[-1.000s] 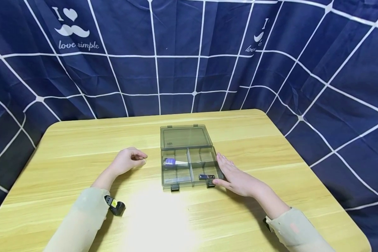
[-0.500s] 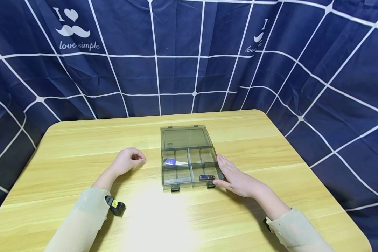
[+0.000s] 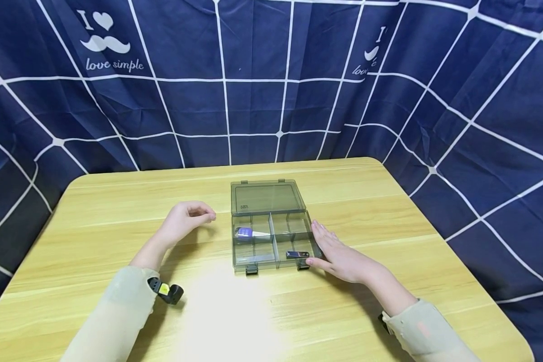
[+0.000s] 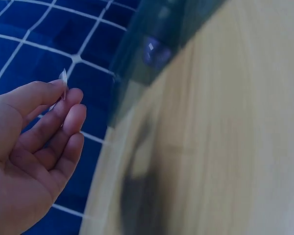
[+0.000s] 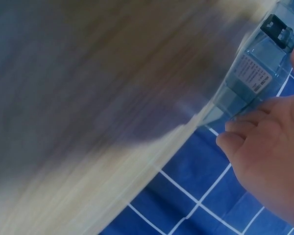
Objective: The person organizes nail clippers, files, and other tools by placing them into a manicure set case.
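Observation:
A translucent grey compartment box (image 3: 276,266) lies on the table with its lid (image 3: 268,197) folded back. In its left half sits a purple-and-white item (image 3: 244,233); a small dark flat bar (image 3: 297,255) lies in the front right compartment. My left hand (image 3: 183,221) is to the left of the box, above the table. In the left wrist view its thumb and forefinger pinch a small thin whitish piece (image 4: 64,84), too small to name. My right hand (image 3: 341,256) lies along the box's right side with straight fingers, thumb near the front right latch (image 3: 303,265).
The wooden table (image 3: 366,201) has rounded corners, and a bright glare lies on its front middle. A dark blue curtain (image 3: 253,110) with white grid lines hangs behind and at both sides. A label (image 5: 254,73) shows on the box's side in the right wrist view.
My left hand has lifted a little and moved slightly forward and to the right, towards the box. My right hand and the box have stayed in place.

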